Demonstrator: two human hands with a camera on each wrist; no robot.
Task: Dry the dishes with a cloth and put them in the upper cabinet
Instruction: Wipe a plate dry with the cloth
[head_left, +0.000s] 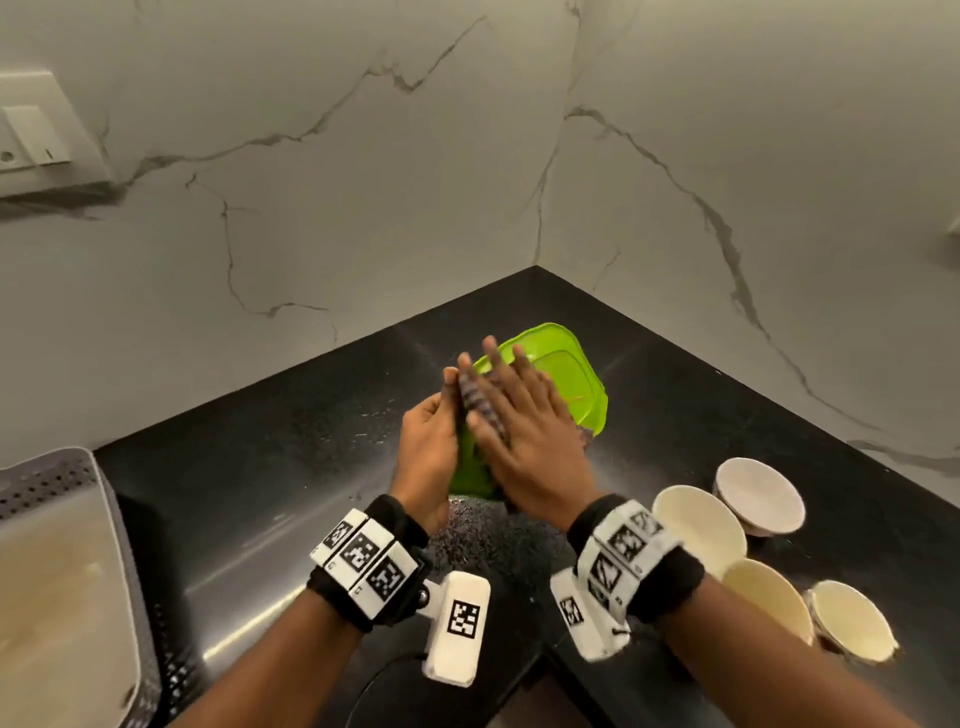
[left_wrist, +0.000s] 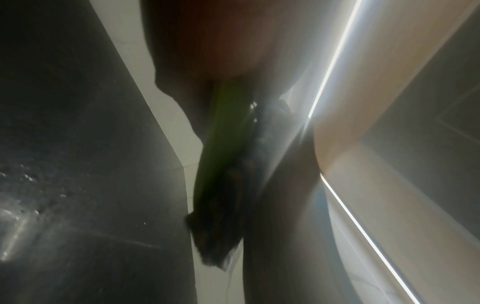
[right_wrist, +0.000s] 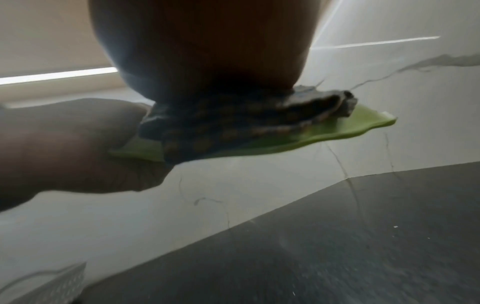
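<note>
Above the black counter, my left hand (head_left: 427, 441) grips the near edge of a bright green plastic lid (head_left: 571, 384), holding it tilted up. My right hand (head_left: 522, 421) lies flat on the lid with straight fingers, pressing a dark patterned cloth (head_left: 480, 405) against its face. In the right wrist view the folded cloth (right_wrist: 233, 125) sits between my palm and the lid (right_wrist: 324, 135), with the left hand (right_wrist: 64, 148) clamped on the lid's edge. The left wrist view shows the lid (left_wrist: 221, 131) edge-on with the cloth (left_wrist: 221, 226) against it. The cabinet is out of view.
Several cream bowls (head_left: 698, 525) stand on the counter (head_left: 260, 493) to my right, close to my right forearm. A grey perforated dish rack (head_left: 52, 478) sits at the left edge. Marble walls meet in a corner behind the lid, with a switch plate (head_left: 31, 135) on the left wall.
</note>
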